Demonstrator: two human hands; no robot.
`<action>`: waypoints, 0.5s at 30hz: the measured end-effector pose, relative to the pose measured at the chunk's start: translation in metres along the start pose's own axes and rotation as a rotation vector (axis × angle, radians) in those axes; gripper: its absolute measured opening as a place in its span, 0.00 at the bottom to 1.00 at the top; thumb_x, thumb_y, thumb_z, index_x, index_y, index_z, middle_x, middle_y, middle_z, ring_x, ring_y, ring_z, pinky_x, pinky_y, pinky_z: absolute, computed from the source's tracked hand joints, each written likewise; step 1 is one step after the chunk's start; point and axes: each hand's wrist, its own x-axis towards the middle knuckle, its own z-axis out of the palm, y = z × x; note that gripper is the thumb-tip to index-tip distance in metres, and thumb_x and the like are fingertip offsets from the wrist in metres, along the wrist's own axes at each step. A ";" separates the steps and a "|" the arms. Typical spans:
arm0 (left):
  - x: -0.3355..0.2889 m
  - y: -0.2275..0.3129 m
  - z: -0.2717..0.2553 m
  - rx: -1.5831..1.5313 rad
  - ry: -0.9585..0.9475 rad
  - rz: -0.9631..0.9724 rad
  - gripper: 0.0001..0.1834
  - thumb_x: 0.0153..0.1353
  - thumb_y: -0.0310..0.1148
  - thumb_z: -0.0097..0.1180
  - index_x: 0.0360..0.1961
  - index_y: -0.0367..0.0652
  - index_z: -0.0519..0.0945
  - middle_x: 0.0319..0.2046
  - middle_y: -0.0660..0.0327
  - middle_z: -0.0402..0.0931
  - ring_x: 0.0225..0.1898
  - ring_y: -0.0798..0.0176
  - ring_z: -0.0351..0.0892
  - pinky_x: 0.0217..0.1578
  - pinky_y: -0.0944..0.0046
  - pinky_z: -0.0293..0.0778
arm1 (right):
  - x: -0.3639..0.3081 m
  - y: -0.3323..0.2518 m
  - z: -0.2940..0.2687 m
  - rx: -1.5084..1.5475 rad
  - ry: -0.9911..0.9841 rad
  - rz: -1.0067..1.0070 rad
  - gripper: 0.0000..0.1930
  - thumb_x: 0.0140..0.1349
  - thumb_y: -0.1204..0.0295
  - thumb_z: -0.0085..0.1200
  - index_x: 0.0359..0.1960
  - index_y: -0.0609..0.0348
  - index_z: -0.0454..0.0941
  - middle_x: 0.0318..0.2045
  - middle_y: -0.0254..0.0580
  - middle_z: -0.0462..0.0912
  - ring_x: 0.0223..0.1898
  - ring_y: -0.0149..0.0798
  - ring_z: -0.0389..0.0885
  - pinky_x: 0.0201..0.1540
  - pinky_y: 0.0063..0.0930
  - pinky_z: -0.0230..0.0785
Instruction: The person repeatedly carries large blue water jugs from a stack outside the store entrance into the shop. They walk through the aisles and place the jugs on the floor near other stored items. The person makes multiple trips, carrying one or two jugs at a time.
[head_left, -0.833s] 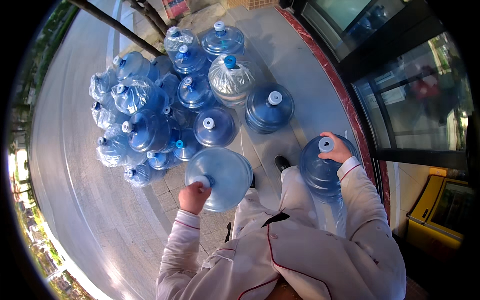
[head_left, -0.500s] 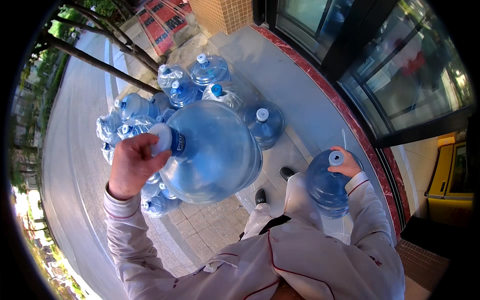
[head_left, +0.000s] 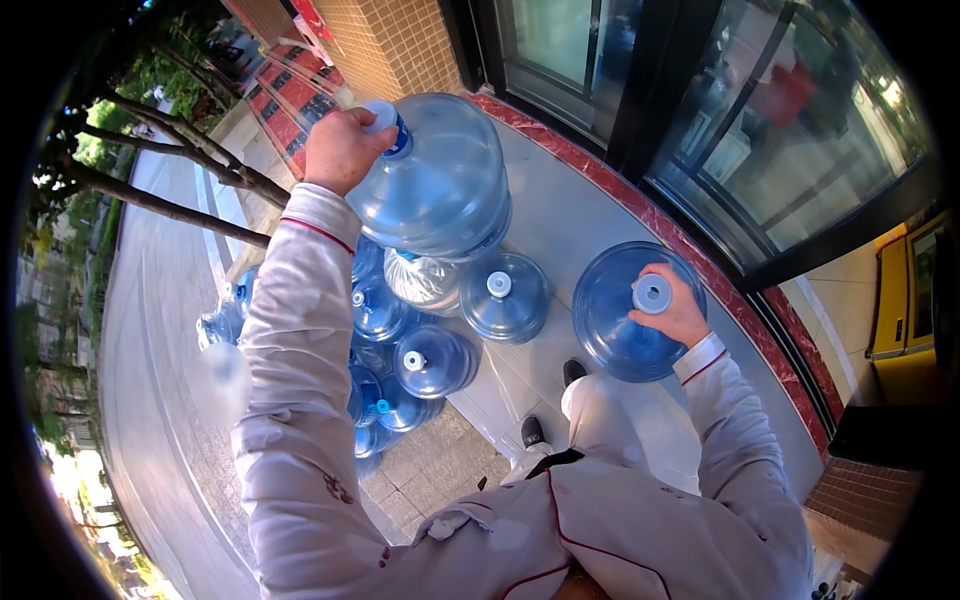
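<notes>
Item 1: large blue water jug [head_left: 440, 185], upper centre of frame, raised high and tilted, neck pointing upper left. Left hand [head_left: 343, 150] wrapped tight around its neck, just below the cap; fingers closed on it.

Item 2: second blue jug [head_left: 625, 320], right of centre, seen from above, cap up. Right hand [head_left: 672, 310] closed over its neck and cap [head_left: 652, 293], fingers curled round.

Item 3: heap of same-type jugs [head_left: 420, 345] on the pavement [head_left: 440, 465], centre-left, below item 1; some upright, some lying.

Hidden/unclear: lifted jug covers part of the heap; left sleeve [head_left: 295, 370] blocks more of it. Jugs at far left blurred. Jug contents can't be told. Shoes [head_left: 550, 400] only partly seen past the trousers.

Vs. 0.5 s ago: item 1 now higher and further from the body, heap beneath more exposed. Right-hand jug nearer centre, grip unchanged.
</notes>
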 end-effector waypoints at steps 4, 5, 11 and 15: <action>0.040 0.001 0.084 0.057 -0.061 -0.072 0.26 0.48 0.50 0.60 0.43 0.42 0.81 0.38 0.50 0.80 0.42 0.49 0.79 0.45 0.57 0.73 | 0.033 0.017 0.023 0.062 0.017 -0.052 0.28 0.38 0.74 0.70 0.44 0.56 0.71 0.39 0.38 0.76 0.42 0.34 0.76 0.47 0.26 0.68; 0.048 0.002 0.104 0.048 -0.096 -0.110 0.26 0.49 0.50 0.60 0.44 0.43 0.81 0.39 0.51 0.80 0.42 0.50 0.79 0.46 0.57 0.73 | 0.040 0.020 0.026 0.066 0.015 -0.077 0.28 0.38 0.74 0.70 0.44 0.56 0.71 0.39 0.38 0.77 0.42 0.34 0.76 0.47 0.26 0.68; 0.070 -0.015 0.219 0.192 -0.370 -0.248 0.24 0.52 0.50 0.56 0.45 0.46 0.80 0.43 0.54 0.79 0.45 0.50 0.78 0.47 0.55 0.73 | 0.057 0.042 0.031 0.079 -0.018 -0.100 0.28 0.35 0.77 0.70 0.42 0.56 0.72 0.41 0.40 0.77 0.48 0.40 0.74 0.52 0.31 0.65; 0.061 -0.019 0.273 0.278 -0.508 -0.328 0.22 0.54 0.48 0.55 0.44 0.45 0.80 0.45 0.55 0.79 0.47 0.52 0.78 0.47 0.57 0.73 | 0.052 0.058 0.021 0.058 0.014 -0.088 0.27 0.35 0.75 0.70 0.42 0.57 0.72 0.42 0.42 0.76 0.46 0.42 0.75 0.50 0.30 0.67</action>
